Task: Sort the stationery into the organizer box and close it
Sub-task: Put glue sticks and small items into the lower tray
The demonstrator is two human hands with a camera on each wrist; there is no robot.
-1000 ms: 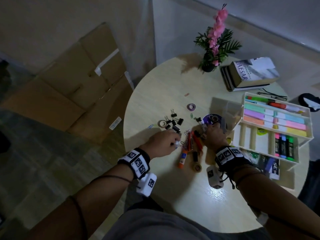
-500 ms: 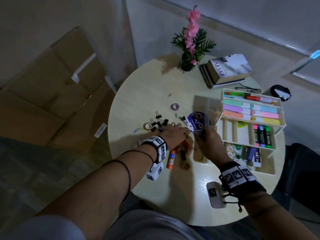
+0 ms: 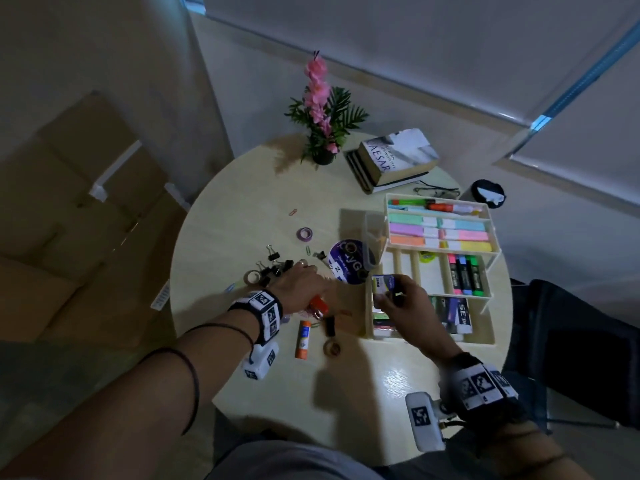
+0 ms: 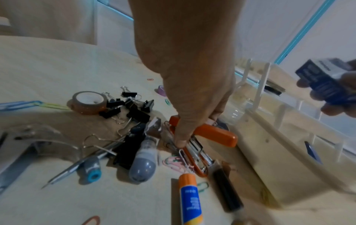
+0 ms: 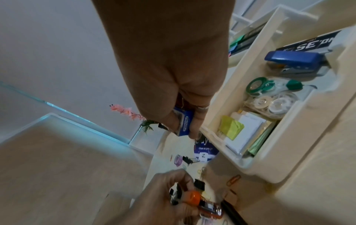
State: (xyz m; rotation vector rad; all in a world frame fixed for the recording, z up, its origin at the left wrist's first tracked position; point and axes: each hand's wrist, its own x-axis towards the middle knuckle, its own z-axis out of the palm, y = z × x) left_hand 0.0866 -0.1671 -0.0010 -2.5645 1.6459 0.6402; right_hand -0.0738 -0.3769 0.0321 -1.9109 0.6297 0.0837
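1. Left hand [image 3: 300, 285]: lowered to the table surface, palm down, thumb and fingers curled around an orange stapler [image 4: 202, 141]; forearm extended forward.
2. Right hand [image 3: 403, 299]: raised above the table, fingers and thumb pinching a small blue box [image 3: 383, 284]; a ring shows on one finger.
3. Both wrists carry marker-printed bands.

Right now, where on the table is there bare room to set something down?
Bare: the table's near edge below the glue stick, and the far-left stretch between the plant and purple tape. Crowded: the clip pile around the left hand.
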